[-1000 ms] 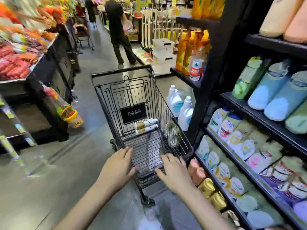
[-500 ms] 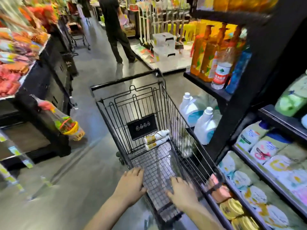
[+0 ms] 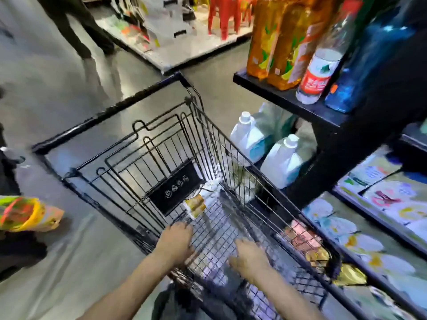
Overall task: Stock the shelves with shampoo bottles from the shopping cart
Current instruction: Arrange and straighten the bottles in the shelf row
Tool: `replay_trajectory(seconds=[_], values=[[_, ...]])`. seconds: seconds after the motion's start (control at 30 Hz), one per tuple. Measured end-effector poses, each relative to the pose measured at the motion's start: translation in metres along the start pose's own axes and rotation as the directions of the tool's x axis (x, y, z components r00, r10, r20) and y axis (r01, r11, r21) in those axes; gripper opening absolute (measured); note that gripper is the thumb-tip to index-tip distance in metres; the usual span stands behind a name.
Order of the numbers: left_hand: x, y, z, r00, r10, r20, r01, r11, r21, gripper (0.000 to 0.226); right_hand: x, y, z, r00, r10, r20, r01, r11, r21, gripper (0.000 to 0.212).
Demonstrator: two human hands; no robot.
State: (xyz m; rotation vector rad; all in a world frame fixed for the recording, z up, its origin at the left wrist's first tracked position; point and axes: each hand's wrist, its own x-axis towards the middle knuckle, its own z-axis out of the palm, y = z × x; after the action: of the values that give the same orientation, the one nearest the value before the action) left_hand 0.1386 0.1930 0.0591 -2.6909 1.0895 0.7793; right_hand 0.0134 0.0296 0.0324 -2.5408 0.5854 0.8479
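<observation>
Both hands sit on the near end of the cart (image 3: 111,125), the left hand (image 3: 176,242) and the right hand (image 3: 249,256) side by side, fingers curled down over the push bar so each looks to be gripping it, though the blur hides the bar itself. Ahead of them, on the wire floor at the far end of the basket, lie the bottles (image 3: 203,199), two as far as I can tell, pale with gold labels, smeared by motion. They lie flat, close together, their long axis running crosswise and tilted up toward the right, caps toward the right wall. They sit forward of the gap between the hands, a touch nearer the left hand's line, so I'd judge either hand must let go and reach straight forward and down into the basket; the left has the shorter path, while the right is nearer the shelves (image 3: 288,100) that stand just beside the cart on that side. Beyond the cart, another person's legs (image 3: 76,26) cross the aisle.
</observation>
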Motion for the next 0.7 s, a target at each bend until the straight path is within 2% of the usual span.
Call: replay_trajectory(seconds=[0.1, 0.2, 0.3, 0.5, 0.57, 0.7], values=[[0.045, -0.031, -0.006, 0.994, 0.073, 0.087, -0.076, 0.997, 0.03, 0.057, 0.037, -0.023, -0.001, 0.996, 0.087, 0.033, -0.088, 0.995, 0.036, 0.054], [0.086, -0.056, -0.003, 0.981, 0.129, 0.143, -0.135, 0.99, 0.037, 0.045, 0.072, -0.039, 0.004, 0.985, 0.155, 0.077, -0.159, 0.986, 0.04, 0.054], [0.129, -0.073, 0.005, 0.972, 0.151, 0.182, -0.163, 0.985, 0.05, 0.051, 0.106, -0.051, 0.015, 0.974, 0.212, 0.079, -0.218, 0.972, 0.089, 0.061], [0.216, -0.088, 0.039, 0.958, 0.16, 0.237, -0.178, 0.982, 0.057, 0.044, 0.162, -0.057, 0.051, 0.956, 0.27, 0.116, -0.285, 0.948, 0.139, 0.047], [0.243, -0.086, 0.049, 0.963, 0.167, 0.21, -0.178, 0.983, 0.036, 0.045, 0.178, -0.054, 0.062, 0.947, 0.291, 0.134, -0.311, 0.935, 0.169, 0.053], [0.282, -0.067, 0.07, 0.986, 0.117, 0.117, -0.123, 0.992, 0.044, 0.062, 0.201, -0.046, 0.082, 0.939, 0.323, 0.12, -0.344, 0.896, 0.282, 0.052]])
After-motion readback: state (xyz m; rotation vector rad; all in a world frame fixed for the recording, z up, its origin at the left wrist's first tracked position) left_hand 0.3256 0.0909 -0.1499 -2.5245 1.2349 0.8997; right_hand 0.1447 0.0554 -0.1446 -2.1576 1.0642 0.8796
